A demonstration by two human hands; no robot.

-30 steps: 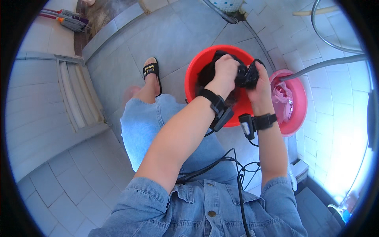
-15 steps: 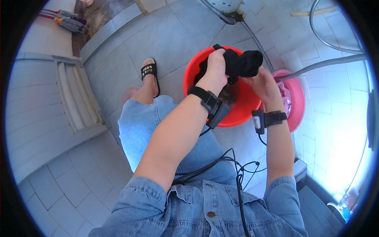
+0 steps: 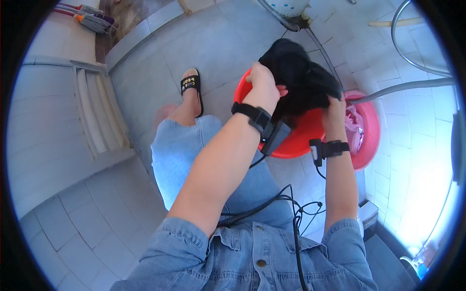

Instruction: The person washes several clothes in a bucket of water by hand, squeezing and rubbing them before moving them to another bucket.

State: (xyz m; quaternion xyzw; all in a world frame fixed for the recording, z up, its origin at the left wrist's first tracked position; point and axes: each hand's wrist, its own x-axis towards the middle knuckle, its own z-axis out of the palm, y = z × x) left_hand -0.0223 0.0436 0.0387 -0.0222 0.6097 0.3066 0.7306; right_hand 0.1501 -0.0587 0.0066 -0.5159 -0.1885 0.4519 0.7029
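Note:
A bundle of wet-looking black cloth (image 3: pixel 303 80) is raised over the red basin (image 3: pixel 306 138), hiding much of its inside. On the cloth's left edge, my left hand (image 3: pixel 263 83) is closed, its thumb side against the fabric. At the lower right corner of the bundle, my right hand (image 3: pixel 334 114) grips the cloth, with its fingertips hidden behind the fabric. Whether the bundle is one garment or more cannot be made out.
Right of the red basin stands a pink basin (image 3: pixel 371 131) with a pink plastic bag (image 3: pixel 355 128) in it. A grey hose (image 3: pixel 403 88) reaches over that basin from the tiled wall. Black cables (image 3: pixel 291 206) hang across my lap. Brushes (image 3: pixel 94 22) lie at the far left.
The black cloth has spread from a compact roll into a wider bundle, reaching farther back and right. My right hand, formerly spread beside it, has closed on its corner.

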